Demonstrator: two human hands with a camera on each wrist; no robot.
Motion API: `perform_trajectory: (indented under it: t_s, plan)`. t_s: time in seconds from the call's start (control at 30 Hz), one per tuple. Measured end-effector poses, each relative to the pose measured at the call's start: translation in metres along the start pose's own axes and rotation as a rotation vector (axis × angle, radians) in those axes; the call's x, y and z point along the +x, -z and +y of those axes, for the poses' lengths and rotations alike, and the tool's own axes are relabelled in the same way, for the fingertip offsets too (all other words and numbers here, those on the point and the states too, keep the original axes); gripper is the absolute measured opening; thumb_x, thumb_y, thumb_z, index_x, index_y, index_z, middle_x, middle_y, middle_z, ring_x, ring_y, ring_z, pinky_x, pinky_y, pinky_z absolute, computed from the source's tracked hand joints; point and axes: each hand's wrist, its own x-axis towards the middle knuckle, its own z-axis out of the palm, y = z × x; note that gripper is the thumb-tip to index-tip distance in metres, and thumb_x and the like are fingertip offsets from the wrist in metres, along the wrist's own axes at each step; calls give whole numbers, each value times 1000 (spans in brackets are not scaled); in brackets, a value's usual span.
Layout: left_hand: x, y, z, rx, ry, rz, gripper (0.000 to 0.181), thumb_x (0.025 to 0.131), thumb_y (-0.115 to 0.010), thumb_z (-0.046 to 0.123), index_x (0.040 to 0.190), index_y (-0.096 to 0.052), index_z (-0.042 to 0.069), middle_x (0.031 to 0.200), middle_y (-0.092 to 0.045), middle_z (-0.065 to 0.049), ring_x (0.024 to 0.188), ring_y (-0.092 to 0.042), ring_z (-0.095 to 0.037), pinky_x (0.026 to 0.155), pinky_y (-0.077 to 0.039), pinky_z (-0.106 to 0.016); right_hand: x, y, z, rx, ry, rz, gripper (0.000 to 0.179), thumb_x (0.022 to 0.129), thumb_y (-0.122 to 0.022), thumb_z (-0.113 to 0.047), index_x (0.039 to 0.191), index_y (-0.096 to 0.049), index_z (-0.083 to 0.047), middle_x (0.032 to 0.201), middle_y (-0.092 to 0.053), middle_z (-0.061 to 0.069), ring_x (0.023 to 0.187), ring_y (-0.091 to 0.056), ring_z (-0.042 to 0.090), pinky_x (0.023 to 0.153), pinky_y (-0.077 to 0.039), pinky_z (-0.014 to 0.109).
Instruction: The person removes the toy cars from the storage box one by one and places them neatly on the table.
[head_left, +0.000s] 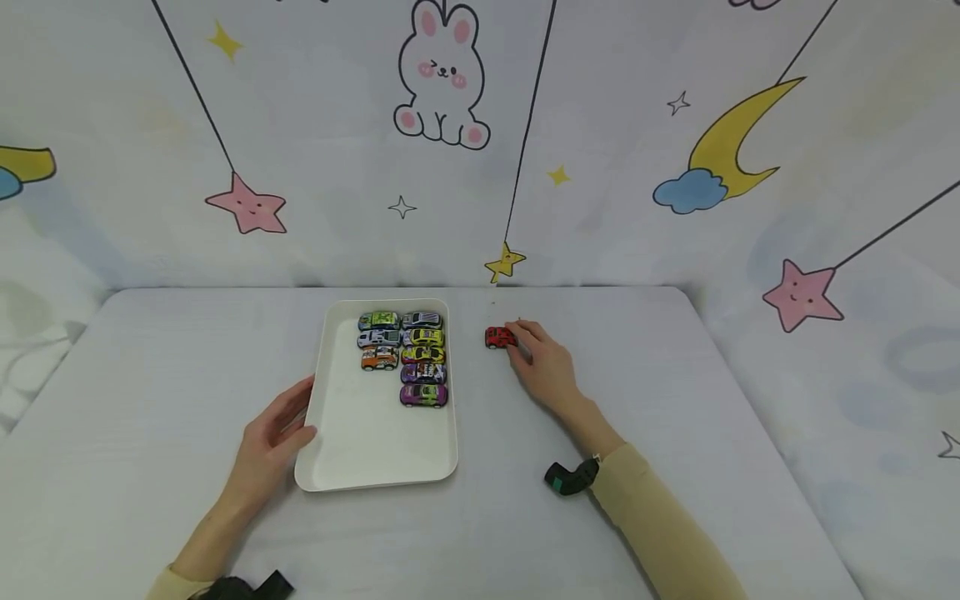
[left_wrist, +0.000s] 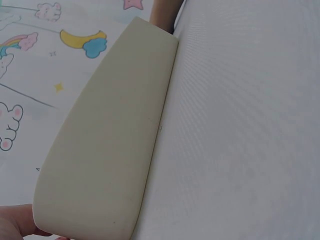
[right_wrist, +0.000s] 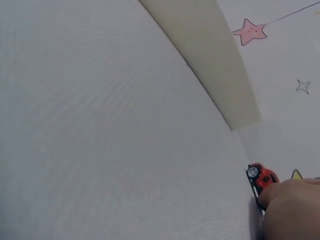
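A small red toy car [head_left: 498,337] is on the table to the right of the white tray [head_left: 360,450]. My right hand [head_left: 542,365] pinches the car's right end between thumb and fingers. In the right wrist view, the red car's wheel and side show beyond that hand [right_wrist: 295,212], low at the right. At the tray's left side, my left hand [head_left: 270,437] holds the edge, its thumb by the rim. Several toy cars stand in two columns in the upper right part of the tray, including an orange one [head_left: 379,358] and a purple one [head_left: 423,395].
White cloth covers the table [head_left: 600,533]. Behind it rises a white backdrop [head_left: 330,167] printed with a rabbit, stars and moons. A black wrist device [head_left: 572,478] is on the right wrist, and another [head_left: 251,587] is at the left wrist.
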Motion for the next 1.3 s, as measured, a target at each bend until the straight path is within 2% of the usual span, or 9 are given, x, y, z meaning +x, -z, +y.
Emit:
perform_trajectory:
  t_s: [0.17, 0.27, 0.5, 0.6, 0.73, 0.87, 1.0, 1.1, 1.3]
  plan:
    - [1, 0, 0, 5, 1, -3, 58, 93, -56, -12, 148, -39, -6, 151, -43, -25, 132, -48, 4, 101, -41, -7, -2, 2, -1, 25, 13, 23, 41, 92, -69, -13, 133, -64, -8, 129, -63, 10, 60, -52, 10, 53, -44, 27]
    - [1, 0, -1, -3, -5, -3, 58, 93, -56, -12, 148, -39, -7, 151, -44, -23, 132, -48, 3, 101, -41, -7, -2, 2, -1, 45, 41, 65, 44, 91, -70, -11, 134, -62, -5, 129, -62, 11, 61, -53, 11, 53, -47, 28]
    - [1, 0, -2, -4, -10, -3, 58, 93, -57, -11, 148, -40, -6, 151, -45, -20, 132, -48, 3, 101, -41, -8, -7, -4, -10, 24, 102, 202, 40, 87, -70, -7, 127, -65, -6, 124, -64, 8, 56, -51, 8, 50, -45, 24]
    - [1, 0, -2, 1, -10, -4, 58, 93, -57, -11, 148, -40, -5, 152, -45, -20, 132, -48, 4, 101, -41, -7, -11, -8, -20, 51, 154, 226, 36, 87, -69, -6, 122, -67, -4, 119, -66, 7, 55, -50, 7, 49, -44, 22]
    - [2, 0, -2, -3, -15, -3, 58, 93, -56, -12, 148, -40, -6, 152, -45, -18, 132, -48, 3, 101, -41, -8, -14, -12, -34, 97, 212, 212, 30, 88, -68, -7, 118, -69, -3, 116, -67, 6, 58, -52, 8, 52, -46, 21]
    - [2, 0, -1, -14, -17, -2, 58, 93, -56, -12, 148, -40, -6, 152, -46, -17, 132, -48, 3, 101, -42, -8, -17, -14, -45, 134, 224, 178, 29, 88, -70, -6, 117, -69, -2, 116, -67, 6, 66, -56, 10, 58, -49, 23]
    - [2, 0, -1, 1, -9, -1, 57, 93, -56, -11, 148, -40, -6, 152, -45, -20, 132, -48, 4, 101, -42, -8, -21, -15, -54, 221, 244, 145, 31, 86, -73, -3, 117, -68, 0, 116, -66, 9, 83, -64, 16, 74, -56, 28]
    - [2, 0, 0, 28, -3, 2, 57, 94, -56, -11, 148, -40, -5, 152, -44, -23, 132, -47, 5, 100, -42, -7, -24, -18, -61, 265, 265, 128, 32, 86, -74, -5, 117, -69, -1, 116, -66, 9, 100, -65, 22, 90, -56, 33]
    - [1, 0, 2, 39, 9, 3, 57, 94, -56, -10, 148, -40, -5, 152, -43, -25, 132, -47, 6, 100, -41, -6, -27, -21, -71, 336, 304, 91, 32, 86, -75, -10, 117, -69, -3, 118, -66, 7, 112, -61, 21, 99, -51, 32]
